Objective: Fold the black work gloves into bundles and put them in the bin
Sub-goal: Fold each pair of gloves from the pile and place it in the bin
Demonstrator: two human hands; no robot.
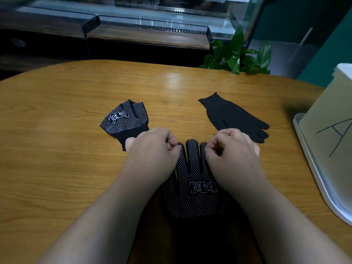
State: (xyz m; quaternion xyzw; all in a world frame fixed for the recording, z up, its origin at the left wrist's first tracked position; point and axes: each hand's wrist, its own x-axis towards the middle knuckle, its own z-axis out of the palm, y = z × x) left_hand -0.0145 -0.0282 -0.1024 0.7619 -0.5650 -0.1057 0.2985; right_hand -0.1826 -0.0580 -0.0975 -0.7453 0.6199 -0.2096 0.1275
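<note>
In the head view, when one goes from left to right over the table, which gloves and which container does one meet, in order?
folded dotted glove → flat dotted glove → plain black glove → white bin

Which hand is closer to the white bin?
Right. The right hand pinches the dotted glove on the side toward the bin; the left hand pinches it farther over, by the folded bundle.
</note>
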